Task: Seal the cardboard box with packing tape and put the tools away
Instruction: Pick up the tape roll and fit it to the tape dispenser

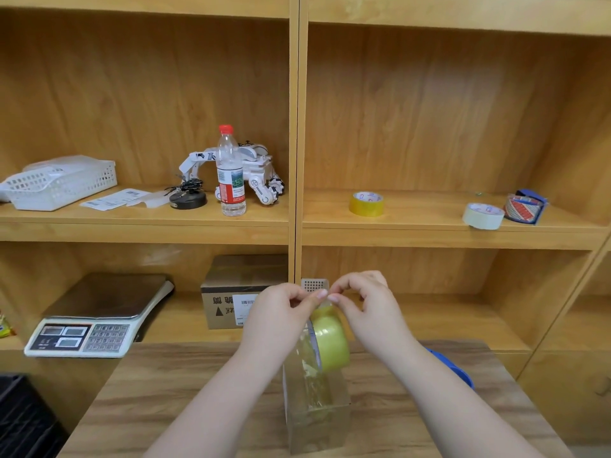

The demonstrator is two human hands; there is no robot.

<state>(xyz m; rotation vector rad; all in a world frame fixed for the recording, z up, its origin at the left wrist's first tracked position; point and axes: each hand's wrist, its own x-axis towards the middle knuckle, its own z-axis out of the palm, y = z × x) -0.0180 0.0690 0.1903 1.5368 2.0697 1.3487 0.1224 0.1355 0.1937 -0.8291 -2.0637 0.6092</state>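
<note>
Fingertips [320,295] of both hands are meeting at the top of the yellow-green roll of clear packing tape [330,338], thumbs and forefingers pinching together over its upper edge, probably because they are picking at the loose tape end or readying to tear it; whether tape is actually caught between them is too small to tell. Left hand [281,312] is closing in from 9 o'clock of the roll and right hand [363,302] from 3 o'clock, so the roll is hanging or propped upright between them rather than lying flat. From the roll a shiny strip of tape is running down toward 6 o'clock onto the small brown cardboard box [317,414], which is standing on the wood-grain table [165,391] close to the person, near enough for both hands to work over it. A blue object [453,368] is peeking out behind the right forearm at 4 o'clock; what it is cannot be told. Farther out, on the wooden shelving [294,233], a yellow tape roll [366,203] and a white tape roll [482,215] are lying at 1 o'clock, likely the place where tools belong. A grey weighing scale [96,315] and a second labelled carton [238,292] are sitting at 10 o'clock.
</note>
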